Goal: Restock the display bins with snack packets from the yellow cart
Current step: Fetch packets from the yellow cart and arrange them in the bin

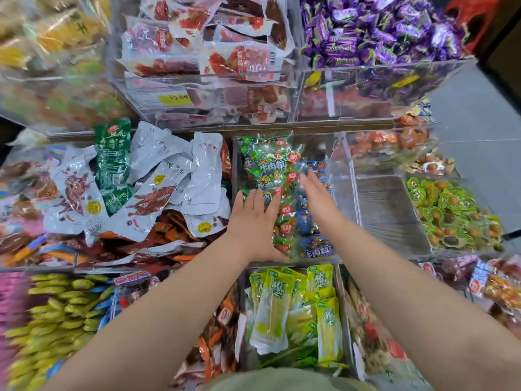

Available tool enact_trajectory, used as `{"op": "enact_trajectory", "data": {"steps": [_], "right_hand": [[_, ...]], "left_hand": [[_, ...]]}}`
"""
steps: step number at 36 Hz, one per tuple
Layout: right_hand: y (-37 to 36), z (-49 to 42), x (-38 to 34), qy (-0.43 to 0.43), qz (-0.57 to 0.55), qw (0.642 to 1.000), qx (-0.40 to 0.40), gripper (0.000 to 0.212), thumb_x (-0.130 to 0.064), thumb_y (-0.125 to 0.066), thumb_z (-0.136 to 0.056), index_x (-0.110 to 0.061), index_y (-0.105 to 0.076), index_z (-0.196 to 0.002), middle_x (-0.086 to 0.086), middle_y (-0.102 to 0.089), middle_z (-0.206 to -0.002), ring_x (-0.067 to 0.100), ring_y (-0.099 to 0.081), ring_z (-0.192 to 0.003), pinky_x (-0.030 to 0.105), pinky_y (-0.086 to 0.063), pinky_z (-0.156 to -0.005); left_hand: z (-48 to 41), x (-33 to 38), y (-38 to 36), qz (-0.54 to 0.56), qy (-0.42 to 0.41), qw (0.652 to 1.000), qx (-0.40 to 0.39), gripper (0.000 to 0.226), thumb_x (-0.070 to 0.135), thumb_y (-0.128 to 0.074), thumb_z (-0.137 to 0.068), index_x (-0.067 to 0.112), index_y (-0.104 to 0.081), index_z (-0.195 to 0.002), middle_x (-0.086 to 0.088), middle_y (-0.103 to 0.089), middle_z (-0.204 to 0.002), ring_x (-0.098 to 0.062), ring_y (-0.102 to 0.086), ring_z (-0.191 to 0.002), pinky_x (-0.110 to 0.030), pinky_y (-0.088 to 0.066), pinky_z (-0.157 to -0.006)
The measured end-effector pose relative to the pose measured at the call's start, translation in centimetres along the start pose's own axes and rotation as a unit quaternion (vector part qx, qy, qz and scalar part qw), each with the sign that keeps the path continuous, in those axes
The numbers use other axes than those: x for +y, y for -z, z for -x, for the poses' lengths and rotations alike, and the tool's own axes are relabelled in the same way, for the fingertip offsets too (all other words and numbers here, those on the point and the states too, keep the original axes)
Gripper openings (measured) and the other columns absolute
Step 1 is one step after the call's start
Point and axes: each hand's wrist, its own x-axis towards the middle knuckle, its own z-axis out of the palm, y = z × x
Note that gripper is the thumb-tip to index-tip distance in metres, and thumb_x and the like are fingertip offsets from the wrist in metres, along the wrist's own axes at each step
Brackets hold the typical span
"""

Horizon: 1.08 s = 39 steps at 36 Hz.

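A clear bag of green-wrapped beef candies (pixel 267 167) lies lengthwise in a clear acrylic display bin (pixel 342 165) in the middle row. A bag of blue-wrapped candies (pixel 313 241) lies beside it on the right. My left hand (pixel 253 221) lies flat with straight fingers against the green bag's left side. My right hand (pixel 318 198) reaches over the blue bag with fingers extended, holding nothing. The yellow cart is not visible.
A bin of white and green packets (pixel 146 179) sits to the left, an almost bare bin (pixel 386 210) to the right, then green-wrapped snacks (pixel 451 213). Yellow-green packets (pixel 293 306) fill the bin nearest me. Red packets (pixel 214 57) and purple candies (pixel 380 29) fill the upper shelf.
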Motion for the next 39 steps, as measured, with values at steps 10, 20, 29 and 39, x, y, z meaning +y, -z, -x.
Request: {"op": "enact_trajectory", "data": {"steps": [10, 20, 29, 39], "right_hand": [[-3.4, -2.9, -3.6, -0.028, 0.099, 0.993, -0.052, 0.068, -0.071, -0.031, -0.087, -0.032, -0.036, -0.142, -0.001, -0.034, -0.150, 0.022, -0.033, -0.137, 0.038, -0.029, -0.099], [-1.3, -5.8, -5.3, -0.007, 0.068, 0.998, -0.012, 0.061, -0.053, -0.033, -0.096, -0.036, -0.009, -0.150, -0.007, -0.020, -0.156, 0.022, -0.023, -0.142, 0.044, -0.020, -0.114], [-2.0, -5.7, -4.3, -0.012, 0.097, 0.993, -0.060, 0.058, -0.053, -0.030, -0.097, -0.033, -0.014, -0.149, -0.001, -0.031, -0.152, 0.024, -0.030, -0.138, 0.038, -0.025, -0.107], [0.6, 1.7, -0.3, -0.002, 0.008, 0.998, 0.066, 0.016, -0.025, -0.048, -0.095, -0.018, -0.062, -0.096, 0.002, -0.062, -0.094, 0.020, -0.057, -0.090, 0.034, -0.045, -0.079]], "left_hand": [[-1.9, -0.7, 1.0, -0.012, -0.033, 0.999, -0.003, 0.145, 0.095, -0.051, -0.043, 0.026, 0.021, -0.148, -0.020, 0.035, -0.150, -0.037, 0.039, -0.135, -0.057, 0.028, -0.102], [-2.5, -1.1, 0.8, 0.019, -0.048, 0.998, -0.031, 0.142, 0.092, -0.058, -0.041, 0.036, 0.018, -0.148, -0.018, 0.023, -0.156, -0.039, 0.020, -0.144, -0.055, 0.005, -0.115], [-3.2, -1.7, 0.5, 0.033, -0.047, 0.998, -0.037, 0.146, 0.096, -0.051, -0.031, 0.039, 0.016, -0.146, -0.011, 0.031, -0.154, -0.032, 0.030, -0.141, -0.048, 0.019, -0.108], [-0.3, -1.2, 2.0, 0.010, -0.057, 0.998, -0.013, 0.139, 0.098, -0.042, -0.043, 0.033, 0.026, -0.145, -0.012, 0.031, -0.154, -0.024, 0.042, -0.131, -0.054, 0.029, -0.098]]}}
